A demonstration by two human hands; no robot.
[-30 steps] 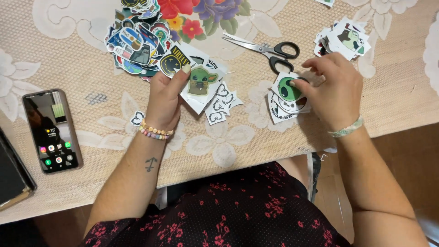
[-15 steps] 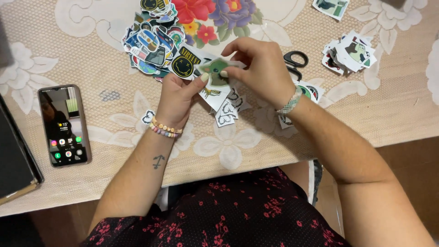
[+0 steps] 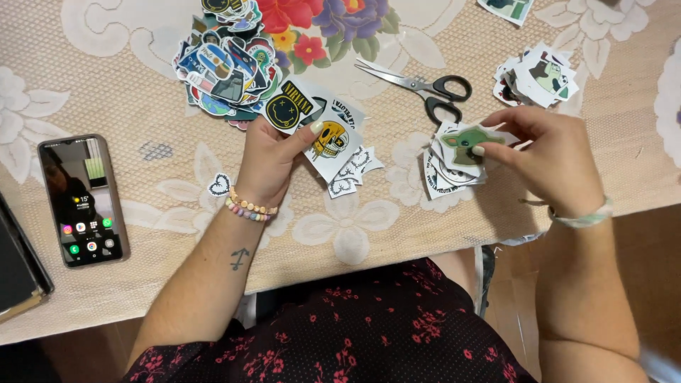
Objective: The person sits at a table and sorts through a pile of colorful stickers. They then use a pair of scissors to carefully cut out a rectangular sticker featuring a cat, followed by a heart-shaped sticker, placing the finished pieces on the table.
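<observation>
Left hand (image 3: 273, 159): fingers pinched on a skull sticker (image 3: 330, 138), lifted just above the desk (image 3: 128, 92).
Right hand (image 3: 550, 156): fingertips pinched on a green-creature sticker (image 3: 462, 142), held over a small cut stack (image 3: 447, 174).
Loose pile (image 3: 227, 60): many coloured stickers, far side of the left hand.
Second stack (image 3: 539, 74): far right, well apart.
Scissors (image 3: 425, 85): lying closed between the piles.
Phone (image 3: 81, 198): left, screen lit.
Step in hand: sorting, 1 sticker per hand, apparently.
Next move calls for: a flat, square release onto the stack, without sliding those beneath.
</observation>
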